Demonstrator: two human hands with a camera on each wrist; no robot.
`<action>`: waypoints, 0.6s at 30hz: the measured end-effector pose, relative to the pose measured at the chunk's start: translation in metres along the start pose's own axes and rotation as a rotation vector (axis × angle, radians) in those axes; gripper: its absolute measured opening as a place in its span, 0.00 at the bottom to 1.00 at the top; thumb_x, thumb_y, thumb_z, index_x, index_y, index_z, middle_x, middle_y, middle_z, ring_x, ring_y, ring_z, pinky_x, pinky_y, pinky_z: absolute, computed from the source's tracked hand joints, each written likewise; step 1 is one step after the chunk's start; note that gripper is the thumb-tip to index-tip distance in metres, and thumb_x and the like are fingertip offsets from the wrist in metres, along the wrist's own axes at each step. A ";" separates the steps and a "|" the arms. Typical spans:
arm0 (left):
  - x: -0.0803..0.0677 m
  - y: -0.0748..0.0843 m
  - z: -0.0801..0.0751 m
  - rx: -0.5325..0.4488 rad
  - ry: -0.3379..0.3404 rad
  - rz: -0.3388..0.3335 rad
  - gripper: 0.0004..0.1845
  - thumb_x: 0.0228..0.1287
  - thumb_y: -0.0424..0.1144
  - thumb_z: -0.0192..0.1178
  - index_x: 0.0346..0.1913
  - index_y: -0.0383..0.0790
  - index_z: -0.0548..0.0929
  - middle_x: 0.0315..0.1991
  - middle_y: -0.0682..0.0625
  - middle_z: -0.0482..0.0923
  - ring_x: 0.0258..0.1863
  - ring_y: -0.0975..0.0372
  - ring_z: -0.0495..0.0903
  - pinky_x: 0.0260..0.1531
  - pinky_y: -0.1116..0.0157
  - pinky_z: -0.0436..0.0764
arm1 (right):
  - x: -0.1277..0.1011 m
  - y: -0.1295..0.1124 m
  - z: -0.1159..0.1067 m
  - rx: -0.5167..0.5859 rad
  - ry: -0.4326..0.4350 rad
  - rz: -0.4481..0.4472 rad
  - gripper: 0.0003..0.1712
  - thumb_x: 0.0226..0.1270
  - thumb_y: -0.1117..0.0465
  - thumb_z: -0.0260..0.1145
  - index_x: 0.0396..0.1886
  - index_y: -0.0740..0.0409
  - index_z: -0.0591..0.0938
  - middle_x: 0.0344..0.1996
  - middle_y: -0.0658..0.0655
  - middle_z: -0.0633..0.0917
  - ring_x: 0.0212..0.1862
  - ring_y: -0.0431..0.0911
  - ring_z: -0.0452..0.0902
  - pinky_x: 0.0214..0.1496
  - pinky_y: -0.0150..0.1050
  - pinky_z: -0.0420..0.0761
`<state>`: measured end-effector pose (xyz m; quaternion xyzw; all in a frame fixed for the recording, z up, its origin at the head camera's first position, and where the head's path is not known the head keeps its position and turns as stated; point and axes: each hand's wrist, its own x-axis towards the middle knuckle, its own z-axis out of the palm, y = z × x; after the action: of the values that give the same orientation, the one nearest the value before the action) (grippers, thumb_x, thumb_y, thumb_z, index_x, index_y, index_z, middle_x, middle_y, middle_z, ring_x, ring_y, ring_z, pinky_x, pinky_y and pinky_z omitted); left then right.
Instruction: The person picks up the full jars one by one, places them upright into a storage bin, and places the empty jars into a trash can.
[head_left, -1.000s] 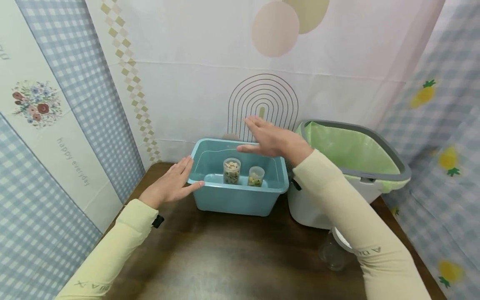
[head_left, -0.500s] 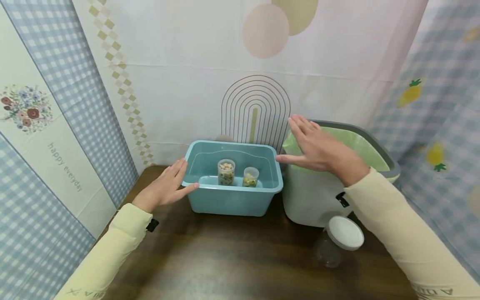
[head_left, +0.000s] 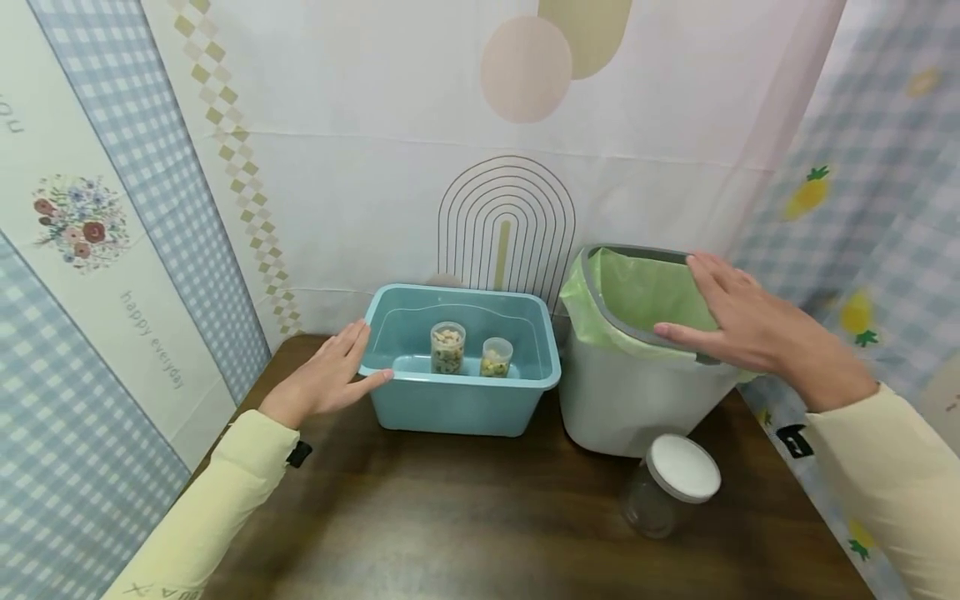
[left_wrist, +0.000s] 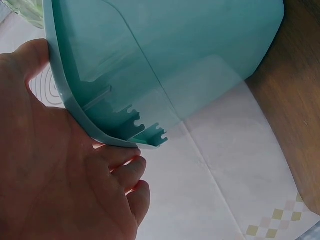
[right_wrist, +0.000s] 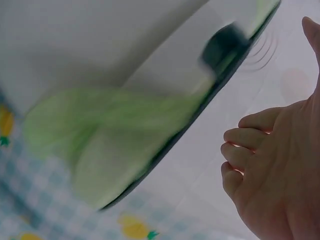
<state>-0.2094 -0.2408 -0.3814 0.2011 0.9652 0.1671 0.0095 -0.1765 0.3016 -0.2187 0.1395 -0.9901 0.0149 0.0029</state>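
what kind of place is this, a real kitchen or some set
Probably a staged corner, not a real kitchen: printed cloths hang as walls on three sides of a small brown table, which holds only a blue tub, a lined bin and a jar.

The head cam sits up high and looks forward and down over the brown table (head_left: 465,517), far enough back to take in both arms, the blue tub (head_left: 459,398), the white bin (head_left: 630,400) and the curtain walls behind. The left wrist cam is jammed in really close, peering up from under the left hand (left_wrist: 55,185) at the tub's (left_wrist: 165,55) rim and outer wall (same tub corner the head view shows at left). The right wrist cam looks up past the right hand (right_wrist: 280,170) at the bin's (right_wrist: 100,45) rim and green liner (right_wrist: 115,130), blurry, also shared with the head view.
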 end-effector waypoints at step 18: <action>0.003 0.001 0.001 0.028 0.001 -0.004 0.54 0.80 0.68 0.45 0.84 0.25 0.42 0.87 0.31 0.35 0.86 0.38 0.40 0.84 0.37 0.44 | -0.024 0.073 0.035 0.115 -0.006 0.057 0.58 0.83 0.33 0.49 0.85 0.67 0.33 0.83 0.79 0.36 0.83 0.78 0.32 0.79 0.78 0.39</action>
<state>-0.2118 -0.2381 -0.3822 0.1992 0.9678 0.1537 0.0068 -0.1733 0.3770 -0.2560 0.1112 -0.9912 0.0714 -0.0087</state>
